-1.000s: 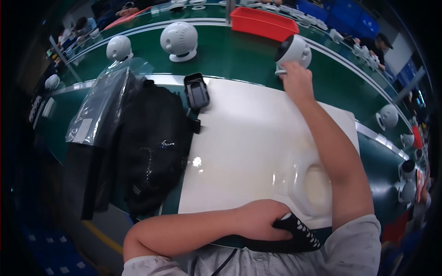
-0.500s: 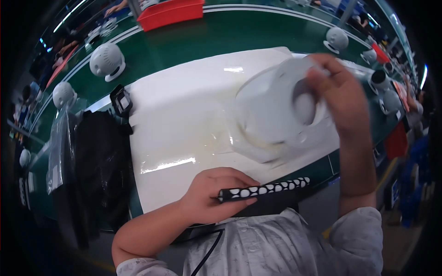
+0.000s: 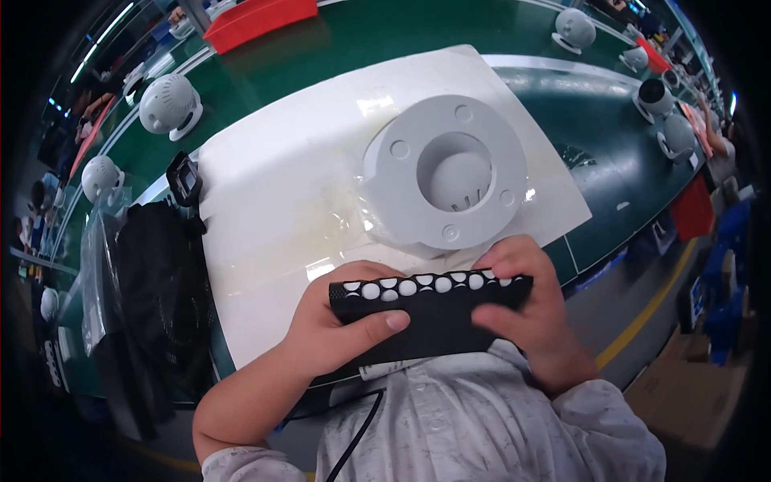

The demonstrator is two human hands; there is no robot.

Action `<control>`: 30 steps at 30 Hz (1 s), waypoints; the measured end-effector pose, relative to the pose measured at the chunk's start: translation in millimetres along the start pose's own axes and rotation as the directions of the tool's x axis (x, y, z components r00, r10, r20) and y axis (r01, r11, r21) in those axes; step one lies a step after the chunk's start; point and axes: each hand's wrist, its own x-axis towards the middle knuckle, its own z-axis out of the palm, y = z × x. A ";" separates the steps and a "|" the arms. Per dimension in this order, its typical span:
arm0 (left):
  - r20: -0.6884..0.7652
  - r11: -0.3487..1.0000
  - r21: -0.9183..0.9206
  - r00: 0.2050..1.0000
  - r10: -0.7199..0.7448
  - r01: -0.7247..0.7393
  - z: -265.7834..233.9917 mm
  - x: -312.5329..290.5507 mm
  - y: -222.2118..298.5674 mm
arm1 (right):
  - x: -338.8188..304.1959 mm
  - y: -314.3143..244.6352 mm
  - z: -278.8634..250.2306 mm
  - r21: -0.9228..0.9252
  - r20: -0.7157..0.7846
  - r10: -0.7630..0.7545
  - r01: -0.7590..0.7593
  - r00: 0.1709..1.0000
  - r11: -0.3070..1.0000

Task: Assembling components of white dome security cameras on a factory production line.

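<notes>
My left hand holds a black sheet against the front of my body, thumb on its near face. White round pads show in rows along the sheet's curled upper edge. My right hand grips the right end of this sheet, fingers over the top edge and thumb on the near side. Just beyond both hands lies a white fan-like appliance, its ring-shaped base turned up. Several round recesses mark the ring, and a rounded white part with slots shows through its middle opening. Neither hand touches the appliance.
The appliance rests on a white board over a green table. At left are a black bag, clear plastic and a small black device. More white appliances and a red bin stand farther off.
My right hand has left the white appliance and come down to the sheet's right end. The appliance, blurred before, now lies still. The sheet is tilted more toward me.
</notes>
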 end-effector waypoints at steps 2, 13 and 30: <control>-0.064 0.977 -0.203 0.997 0.047 -0.059 7.0 3.5 -2.8 | 3.1 4.0 6.5 -0.007 -0.094 0.062 -0.063 0.994 0.998; -0.183 0.993 0.020 0.976 0.117 -0.115 -1.7 2.6 -8.7 | 10.3 0.4 -5.4 0.457 -0.102 0.400 -0.315 0.911 0.832; -0.142 0.961 0.247 0.977 0.160 -0.121 2.7 0.5 -2.0 | 24.2 -0.9 12.1 -0.348 0.016 -0.402 0.382 0.916 0.856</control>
